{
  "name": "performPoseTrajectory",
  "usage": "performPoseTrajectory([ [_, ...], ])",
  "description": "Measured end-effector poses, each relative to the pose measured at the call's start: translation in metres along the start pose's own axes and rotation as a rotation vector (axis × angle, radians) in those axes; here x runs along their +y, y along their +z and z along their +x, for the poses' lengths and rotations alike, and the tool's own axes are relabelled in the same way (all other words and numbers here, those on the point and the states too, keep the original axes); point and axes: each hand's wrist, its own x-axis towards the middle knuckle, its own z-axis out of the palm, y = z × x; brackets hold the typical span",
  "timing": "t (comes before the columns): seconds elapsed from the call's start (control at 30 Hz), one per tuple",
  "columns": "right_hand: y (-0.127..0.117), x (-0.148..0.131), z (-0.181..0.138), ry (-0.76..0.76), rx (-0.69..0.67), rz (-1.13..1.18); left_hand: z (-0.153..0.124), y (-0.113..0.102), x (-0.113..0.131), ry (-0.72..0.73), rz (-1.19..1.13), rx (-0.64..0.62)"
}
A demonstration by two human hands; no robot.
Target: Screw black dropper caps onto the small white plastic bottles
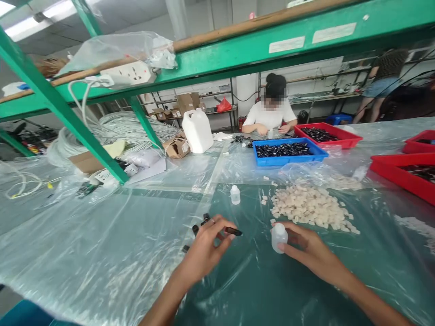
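Left hand (205, 246) pinches a small black piece (234, 232); right hand (307, 251) grips a white bottle (279, 237) near the tabletop's (102, 253) front edge.

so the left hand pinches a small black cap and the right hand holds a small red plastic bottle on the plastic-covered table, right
Not quite: in the head view the small plastic bottle in the right hand is white, not red. The left hand does pinch a small black cap over the clear-plastic-covered table.
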Motion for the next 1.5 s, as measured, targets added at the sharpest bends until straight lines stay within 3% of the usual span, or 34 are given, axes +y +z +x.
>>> performPoseTrajectory([
  [0.17, -0.005, 0.002, -0.011, -0.02, 0.067, 0.09, 0.04, 0.058, 0.02, 0.091, -0.497, -0.094],
  [0.3, -0.008, 0.004, -0.012, -0.026, 0.075, 0.191, 0.041, 0.073, 0.013, 0.034, -0.707, -0.146],
  [0.43, -0.01, 0.0, -0.011, 0.002, 0.063, 0.263, 0.036, 0.062, 0.004, -0.026, -0.653, -0.135],
  [0.57, -0.009, -0.008, -0.016, 0.024, 0.103, 0.141, 0.03, 0.065, 0.0, 0.009, -0.477, -0.079],
  [0.67, -0.006, -0.009, -0.022, 0.022, 0.159, 0.007, 0.016, 0.077, -0.002, 0.079, -0.254, 0.033],
  [0.77, -0.002, -0.008, -0.026, -0.007, 0.172, -0.136, 0.005, 0.085, -0.001, 0.032, -0.14, 0.169],
  [0.87, 0.001, -0.009, -0.027, -0.099, 0.188, -0.278, 0.005, 0.084, 0.003, 0.001, -0.139, 0.172],
  [1.1, -0.002, -0.01, -0.03, -0.372, 0.294, -0.461, 0.02, 0.083, 0.007, 0.16, -0.303, 0.097],
  [1.3, -0.006, -0.008, -0.035, -0.406, 0.32, -0.577, 0.017, 0.083, -0.003, 0.206, -0.25, 0.113],
  [1.5, -0.007, -0.011, -0.04, -0.446, 0.342, -0.607, 0.017, 0.081, -0.001, 0.185, -0.368, 0.135],
])
